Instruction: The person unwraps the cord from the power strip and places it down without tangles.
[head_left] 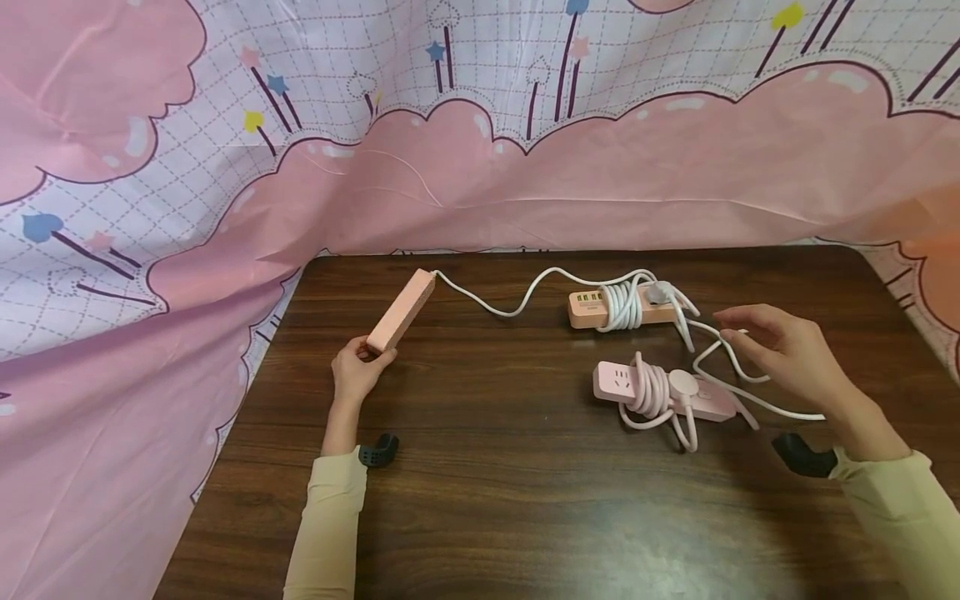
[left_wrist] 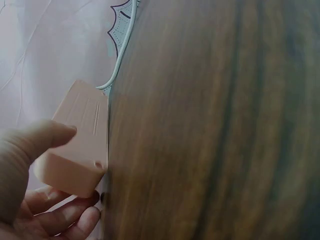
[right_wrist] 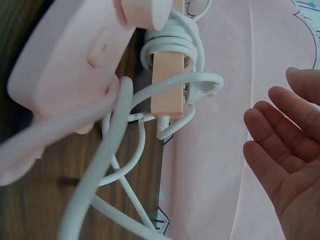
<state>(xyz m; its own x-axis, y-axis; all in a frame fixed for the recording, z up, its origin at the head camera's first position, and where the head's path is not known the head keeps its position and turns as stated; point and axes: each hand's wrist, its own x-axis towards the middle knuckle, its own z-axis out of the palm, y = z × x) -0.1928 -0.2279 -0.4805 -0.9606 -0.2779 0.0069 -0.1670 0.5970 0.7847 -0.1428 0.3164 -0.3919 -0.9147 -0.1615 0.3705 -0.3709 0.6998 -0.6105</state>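
Left hand (head_left: 356, 375) clamps thumb and fingers on the near end of 1 peach strip (head_left: 403, 310), at 10 o'clock from the middle of the surface (head_left: 487, 467); 1 white cord (head_left: 507, 314) leaves its far end. 2 cord-wrapped strips lie apart: 1 orange strip (head_left: 588, 311) at 1 o'clock, 1 pink strip (head_left: 714, 403) at 3 o'clock. Right hand (head_left: 798, 350), also at 3 o'clock, has its thumb and fingers apart.
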